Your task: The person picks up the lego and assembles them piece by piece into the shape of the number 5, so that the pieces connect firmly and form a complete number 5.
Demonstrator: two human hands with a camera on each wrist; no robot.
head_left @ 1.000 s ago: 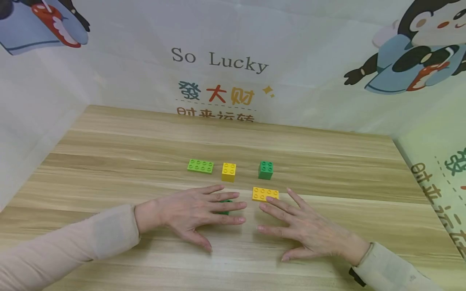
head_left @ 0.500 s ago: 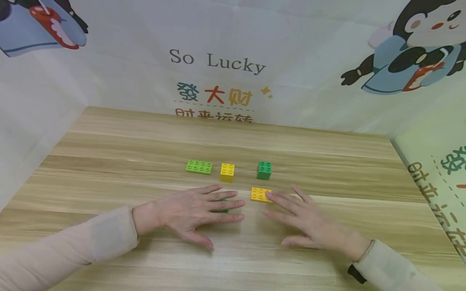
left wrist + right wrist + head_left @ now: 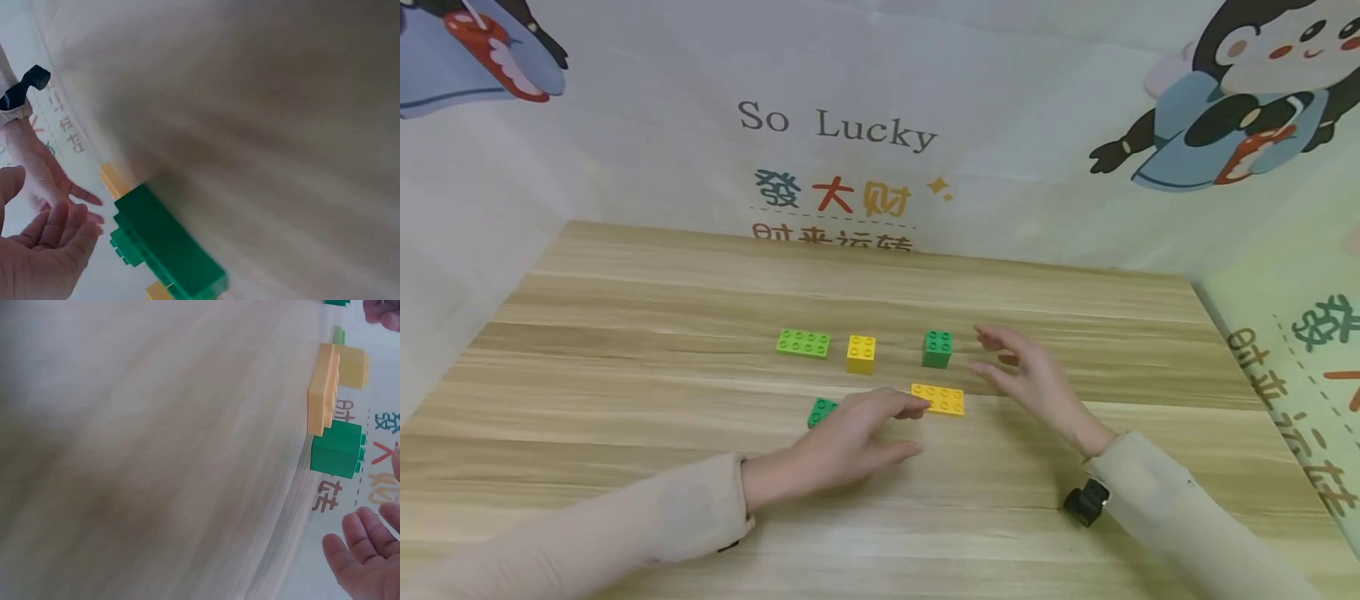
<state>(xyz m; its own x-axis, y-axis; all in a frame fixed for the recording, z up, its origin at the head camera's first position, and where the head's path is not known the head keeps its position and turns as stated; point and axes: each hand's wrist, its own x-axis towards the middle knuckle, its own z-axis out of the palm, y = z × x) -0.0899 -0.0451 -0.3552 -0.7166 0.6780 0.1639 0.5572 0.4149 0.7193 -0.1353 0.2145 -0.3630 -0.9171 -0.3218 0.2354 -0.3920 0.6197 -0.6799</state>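
Note:
My left hand point(image 3: 857, 442) hovers low over the table, fingers loosely bent and holding nothing. Its fingertips overlap the left end of a flat yellow toy brick point(image 3: 943, 400) in the head view. Partly hidden behind that hand lies a green brick point(image 3: 822, 411), large and close in the left wrist view point(image 3: 175, 244). My right hand point(image 3: 1037, 379) is just right of a tall dark green brick point(image 3: 937, 350), thumb and fingers parted with a gap between. In the right wrist view this tall green brick point(image 3: 337, 450) stands apart from the fingers point(image 3: 362, 534).
A tall yellow brick point(image 3: 861, 355) and a flat light green brick point(image 3: 802, 343) sit to the left of the tall green one. The wooden table point(image 3: 662, 333) ends at a printed white cloth point(image 3: 662, 150) behind, with cloth on both sides too.
My right hand has moved away from the flat yellow brick, up beside the tall green one. The left hand has shifted right and turned, uncovering part of the near green brick.

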